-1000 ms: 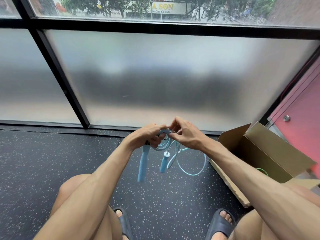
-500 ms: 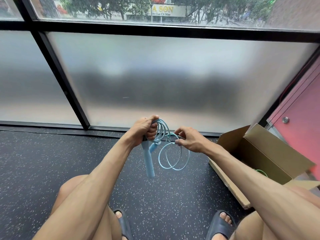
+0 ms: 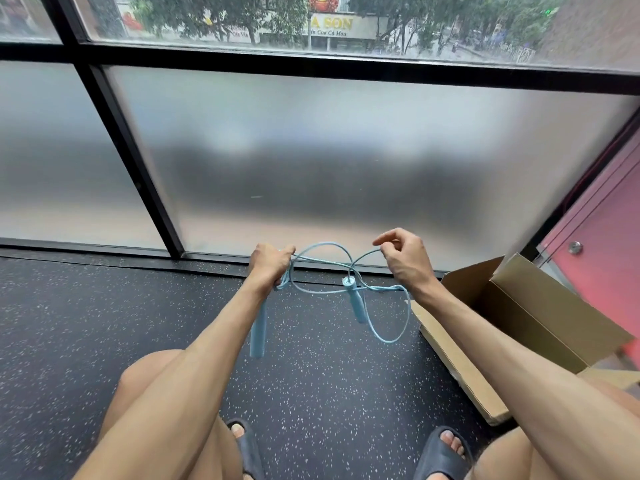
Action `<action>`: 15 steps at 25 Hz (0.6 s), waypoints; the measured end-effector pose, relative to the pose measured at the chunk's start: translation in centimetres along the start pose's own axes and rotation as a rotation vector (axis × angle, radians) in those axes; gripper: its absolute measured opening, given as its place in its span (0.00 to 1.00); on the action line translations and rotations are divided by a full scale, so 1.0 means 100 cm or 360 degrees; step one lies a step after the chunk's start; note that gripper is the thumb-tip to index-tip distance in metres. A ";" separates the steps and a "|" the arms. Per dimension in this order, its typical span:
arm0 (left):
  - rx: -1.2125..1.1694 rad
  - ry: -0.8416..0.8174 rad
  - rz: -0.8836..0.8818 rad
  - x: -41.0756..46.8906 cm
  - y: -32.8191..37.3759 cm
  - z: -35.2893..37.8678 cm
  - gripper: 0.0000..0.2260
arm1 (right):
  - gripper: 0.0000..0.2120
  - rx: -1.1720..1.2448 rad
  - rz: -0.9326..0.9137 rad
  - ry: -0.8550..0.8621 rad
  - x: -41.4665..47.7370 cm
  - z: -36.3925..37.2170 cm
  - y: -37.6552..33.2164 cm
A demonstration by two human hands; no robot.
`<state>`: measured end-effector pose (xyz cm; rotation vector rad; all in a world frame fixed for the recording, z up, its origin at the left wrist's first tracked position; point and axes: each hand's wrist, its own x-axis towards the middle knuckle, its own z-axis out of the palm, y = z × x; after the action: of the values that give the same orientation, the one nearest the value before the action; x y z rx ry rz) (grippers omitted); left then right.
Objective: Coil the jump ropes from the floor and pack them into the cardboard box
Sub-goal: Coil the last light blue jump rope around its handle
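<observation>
Fingers of right hand pinch the jump rope, left hand grips it; handles point down.

Frosted glass panels in black frames, daylit; clear upper strip showing street trees and a shop sign; dark speckled floor; pink wall at right.

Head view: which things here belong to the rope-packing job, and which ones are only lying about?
Belong to the job:
- light blue jump rope, gripped by the left hand and pinched by the right hand
- open cardboard box on the floor, at the right

Only around:
- dark slippers on the feet
- frosted window
- pink door
</observation>
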<state>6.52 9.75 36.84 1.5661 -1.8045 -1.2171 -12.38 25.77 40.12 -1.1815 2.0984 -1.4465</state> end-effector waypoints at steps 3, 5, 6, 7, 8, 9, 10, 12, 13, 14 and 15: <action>0.0406 0.0146 0.0023 -0.001 -0.006 -0.002 0.18 | 0.11 0.0347 0.0036 0.0192 0.005 -0.015 0.000; 0.0657 0.0135 0.0020 -0.003 -0.014 -0.001 0.16 | 0.11 0.0580 0.0025 0.0278 0.007 -0.024 0.000; 0.0760 0.0112 0.0017 -0.003 -0.019 0.001 0.15 | 0.11 0.0645 -0.0016 0.0335 0.008 -0.027 0.000; 0.0869 0.0085 0.0018 -0.003 -0.024 0.002 0.15 | 0.10 0.0663 -0.0064 0.0409 0.008 -0.029 -0.001; 0.0953 0.0058 0.0008 -0.005 -0.028 0.004 0.15 | 0.10 0.0649 -0.0108 0.0488 0.009 -0.031 -0.002; 0.1036 0.0045 0.0012 -0.005 -0.032 0.006 0.14 | 0.09 0.0640 -0.0139 0.0559 0.009 -0.031 -0.002; 0.1108 0.0041 0.0011 -0.007 -0.034 0.007 0.13 | 0.09 0.0656 -0.0161 0.0606 0.009 -0.031 -0.003; 0.1238 0.0054 0.0027 -0.008 -0.037 0.007 0.11 | 0.09 0.0772 -0.0152 0.0653 0.006 -0.031 -0.005; 0.1291 0.0065 0.0027 -0.008 -0.039 0.005 0.10 | 0.10 0.0852 -0.0123 0.0687 0.006 -0.033 -0.007; 0.1335 0.0067 0.0024 -0.007 -0.041 0.003 0.09 | 0.11 0.0924 -0.0105 0.0742 0.006 -0.036 -0.007; 0.1376 0.0065 0.0022 -0.006 -0.044 0.001 0.09 | 0.11 0.0931 -0.0091 0.0819 0.008 -0.041 -0.006</action>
<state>8.97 10.52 33.25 1.9546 -2.4721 -0.3616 -15.34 27.54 42.55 -0.6897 1.7014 -2.3688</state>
